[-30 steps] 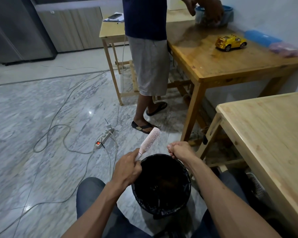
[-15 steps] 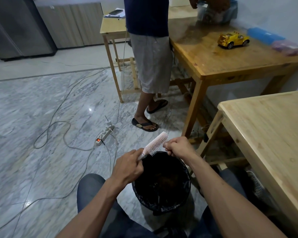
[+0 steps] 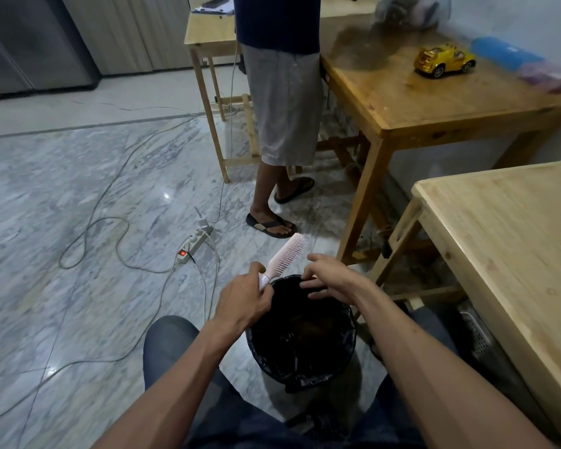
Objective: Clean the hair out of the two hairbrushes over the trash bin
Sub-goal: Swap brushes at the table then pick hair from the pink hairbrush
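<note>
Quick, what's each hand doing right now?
Left hand: grips the pink hairbrush by its handle.
Right hand: open, fingers spread over the trash bin, holding nothing visible.

I count one pink hairbrush (image 3: 287, 256), one black-lined trash bin (image 3: 300, 332), two hands, left hand (image 3: 243, 303), right hand (image 3: 329, 280), three wooden tables (image 3: 434, 102), one yellow toy car (image 3: 444, 59), one power strip (image 3: 195, 244), one bystander (image 3: 282, 92)

A pale pink hairbrush (image 3: 287, 256) is showing against a black-lined trash bin (image 3: 300, 332). Grey-and-white veined marble flooring (image 3: 62, 196) is lying beneath white cables (image 3: 110, 222). A glossy yellow toy car (image 3: 444, 59) is gleaming near the far edge of a honey-brown wooden table (image 3: 434, 102).
</note>
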Available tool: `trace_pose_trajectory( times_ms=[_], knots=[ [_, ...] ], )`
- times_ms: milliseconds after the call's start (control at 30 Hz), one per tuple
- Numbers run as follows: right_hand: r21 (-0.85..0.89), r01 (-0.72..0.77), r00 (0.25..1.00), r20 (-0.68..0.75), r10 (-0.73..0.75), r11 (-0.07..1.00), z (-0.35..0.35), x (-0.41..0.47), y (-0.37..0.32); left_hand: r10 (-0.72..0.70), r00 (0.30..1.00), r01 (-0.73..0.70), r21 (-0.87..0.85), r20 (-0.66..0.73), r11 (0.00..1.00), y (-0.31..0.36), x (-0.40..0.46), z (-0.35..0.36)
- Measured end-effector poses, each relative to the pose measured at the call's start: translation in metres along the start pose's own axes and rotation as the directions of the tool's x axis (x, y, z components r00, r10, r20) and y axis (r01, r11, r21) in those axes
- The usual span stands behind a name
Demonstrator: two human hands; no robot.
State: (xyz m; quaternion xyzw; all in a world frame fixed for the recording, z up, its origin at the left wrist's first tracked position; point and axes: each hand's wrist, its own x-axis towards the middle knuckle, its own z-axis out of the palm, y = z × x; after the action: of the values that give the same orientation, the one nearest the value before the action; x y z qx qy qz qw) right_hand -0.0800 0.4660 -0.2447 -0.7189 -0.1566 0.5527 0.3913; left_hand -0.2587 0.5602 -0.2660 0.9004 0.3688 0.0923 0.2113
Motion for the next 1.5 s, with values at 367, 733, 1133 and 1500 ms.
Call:
trace_pose_trajectory(
  times_ms=[367,733,1133,1500],
  knots=[
    [0.357,0.102,0.995,-0.036,-0.095,0.928,0.001,0.007,-0.003,0.09,0.992,-0.094,-0.041,-0.084,0.995,0.009,-0.007,0.012],
    [-0.146,0.081,0.954,-0.274,-0.12,0.986,-0.01,0.008,-0.009,-0.07,0.997,0.071,-0.074,0.013,0.995,0.017,-0.003,0.019],
    [0.248,0.144,0.989,-0.055,-0.135,0.958,-0.019,-0.005,-0.017,-0.105,0.894,0.429,-0.767,0.435,0.478,0.035,0.005,0.007],
    [0.291,0.253,0.958,-0.21,-0.196,0.923,-0.028,-0.005,-0.028,0.029,0.932,0.104,-0.344,0.361,0.933,0.017,0.003,0.003]
  ],
)
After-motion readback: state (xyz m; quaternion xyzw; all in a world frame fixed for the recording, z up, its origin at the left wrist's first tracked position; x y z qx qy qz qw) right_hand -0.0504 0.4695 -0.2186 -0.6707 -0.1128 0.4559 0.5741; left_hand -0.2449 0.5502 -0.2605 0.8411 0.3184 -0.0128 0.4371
